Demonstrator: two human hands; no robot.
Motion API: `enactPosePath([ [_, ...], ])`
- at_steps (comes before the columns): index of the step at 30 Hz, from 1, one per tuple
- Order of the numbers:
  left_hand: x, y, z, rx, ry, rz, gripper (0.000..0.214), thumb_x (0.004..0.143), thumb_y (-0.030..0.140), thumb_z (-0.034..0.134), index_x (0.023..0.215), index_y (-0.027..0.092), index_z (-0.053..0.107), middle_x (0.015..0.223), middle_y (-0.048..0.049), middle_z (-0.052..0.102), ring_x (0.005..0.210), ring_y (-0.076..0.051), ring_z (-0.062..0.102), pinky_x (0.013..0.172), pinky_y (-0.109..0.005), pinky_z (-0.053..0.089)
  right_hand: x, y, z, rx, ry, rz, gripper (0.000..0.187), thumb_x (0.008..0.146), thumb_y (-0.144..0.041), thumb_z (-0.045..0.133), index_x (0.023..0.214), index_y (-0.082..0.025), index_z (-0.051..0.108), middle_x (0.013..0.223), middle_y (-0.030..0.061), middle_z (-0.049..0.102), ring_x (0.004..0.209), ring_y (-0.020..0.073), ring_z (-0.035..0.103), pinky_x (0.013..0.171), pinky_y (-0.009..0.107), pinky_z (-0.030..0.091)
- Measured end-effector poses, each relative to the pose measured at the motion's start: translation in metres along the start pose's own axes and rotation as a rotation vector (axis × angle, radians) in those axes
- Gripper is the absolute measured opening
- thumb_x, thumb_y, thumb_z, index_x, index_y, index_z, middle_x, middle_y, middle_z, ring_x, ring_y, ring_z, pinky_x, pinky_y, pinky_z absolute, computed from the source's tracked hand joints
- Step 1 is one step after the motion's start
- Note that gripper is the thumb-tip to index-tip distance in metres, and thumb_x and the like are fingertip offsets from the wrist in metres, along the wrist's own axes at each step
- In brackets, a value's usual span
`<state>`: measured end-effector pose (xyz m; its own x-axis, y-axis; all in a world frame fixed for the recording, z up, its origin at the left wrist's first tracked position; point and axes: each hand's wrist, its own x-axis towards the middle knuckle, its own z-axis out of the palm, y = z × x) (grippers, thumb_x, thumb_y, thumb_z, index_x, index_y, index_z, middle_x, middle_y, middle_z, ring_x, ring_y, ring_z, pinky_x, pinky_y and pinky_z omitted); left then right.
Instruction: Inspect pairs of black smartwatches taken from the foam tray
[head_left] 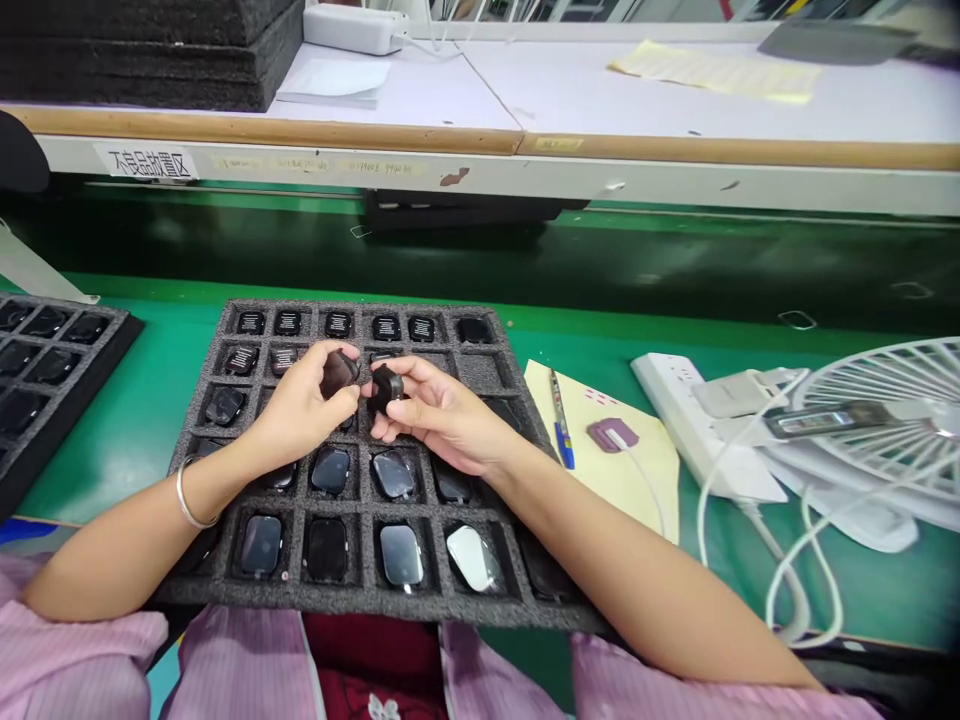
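1. Far left on the green counter (135,420): a second black foam tray (45,350), partly cut off by the frame edge, holding dark glossy units.
2. Centre: a black foam tray with square pockets (225,585); most pockets hold a small dark glossy rounded-square module, and one in the near row looks pale.
3. Left hand (300,410), silver bangle (191,500) on the wrist: fingers closed around a small dark glossy rounded module (339,372), held just above the tray's middle rows.
4. Right hand (435,410): fingertips pinched on a small black blocky part (387,386), almost touching the left hand's module; whether they actually meet cannot be told.
5. Handling judgement: both pieces look light and rigid; the glossy face is likely smooth, slippery and easily marked. Best taken by the side edges with the fingertips, keeping off the shiny face.
6. Right of tray: a yellow paper sheet (645,470) with a blue pen (559,420), a white power strip (675,400) and a white desk fan (892,420).
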<state>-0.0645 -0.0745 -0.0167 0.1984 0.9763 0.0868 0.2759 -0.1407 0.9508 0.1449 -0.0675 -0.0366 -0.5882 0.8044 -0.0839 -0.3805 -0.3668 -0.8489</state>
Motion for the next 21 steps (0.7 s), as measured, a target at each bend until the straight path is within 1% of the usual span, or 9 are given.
enactPosePath([
  [5, -0.0025, -0.0013, 0.0022, -0.021, 0.062, 0.032, 0.044, 0.077, 0.027, 0.065, 0.119, 0.019, 0.053, 0.086, 0.0002, 0.058, 0.080, -0.018, 0.059, 0.072, -0.031, 0.049, -0.0019, 0.0023, 0.0009, 0.025, -0.028, 0.014, 0.053, 0.079, -0.028, 0.100, 0.121, -0.023, 0.068, 0.108, 0.0001, 0.075, 0.078, 0.0146, 0.079, 0.071, 0.024, 0.066],
  [9, -0.0048, -0.0017, 0.0038, -0.028, 0.078, 0.037, 0.042, 0.079, 0.028, 0.065, 0.118, 0.019, 0.053, 0.085, 0.0005, 0.057, 0.079, -0.018, 0.059, 0.072, -0.031, 0.050, -0.0029, 0.0027, 0.0002, 0.060, -0.048, 0.012, 0.049, 0.083, -0.027, 0.098, 0.122, -0.023, 0.069, 0.109, 0.0011, 0.077, 0.080, 0.0146, 0.080, 0.073, 0.024, 0.067],
  [12, -0.0068, -0.0008, 0.0044, -0.021, 0.072, 0.050, 0.039, 0.079, 0.031, 0.066, 0.115, 0.019, 0.055, 0.090, -0.0013, 0.061, 0.082, -0.018, 0.060, 0.076, -0.031, 0.051, -0.0025, 0.0012, -0.0010, 0.074, -0.046, 0.002, 0.047, 0.083, -0.029, 0.098, 0.121, -0.023, 0.071, 0.105, 0.0000, 0.078, 0.081, 0.0143, 0.080, 0.074, 0.023, 0.067],
  [16, -0.0088, 0.0008, 0.0043, -0.013, 0.060, 0.031, 0.041, 0.079, 0.032, 0.066, 0.116, 0.018, 0.056, 0.097, -0.0039, 0.065, 0.087, -0.019, 0.063, 0.081, -0.033, 0.051, -0.0021, -0.0017, -0.0015, 0.084, -0.038, 0.005, 0.048, 0.082, -0.031, 0.099, 0.122, -0.023, 0.072, 0.103, -0.0006, 0.079, 0.083, 0.0145, 0.081, 0.078, 0.023, 0.068],
  [21, -0.0091, 0.0031, 0.0028, 0.026, 0.067, 0.044, 0.042, 0.076, 0.028, 0.062, 0.116, 0.017, 0.057, 0.097, -0.0036, 0.065, 0.085, -0.018, 0.063, 0.078, -0.031, 0.051, -0.0023, -0.0023, -0.0011, 0.070, -0.067, 0.001, 0.049, 0.084, -0.032, 0.098, 0.123, -0.023, 0.071, 0.103, 0.0002, 0.079, 0.086, 0.0158, 0.081, 0.080, 0.024, 0.068],
])
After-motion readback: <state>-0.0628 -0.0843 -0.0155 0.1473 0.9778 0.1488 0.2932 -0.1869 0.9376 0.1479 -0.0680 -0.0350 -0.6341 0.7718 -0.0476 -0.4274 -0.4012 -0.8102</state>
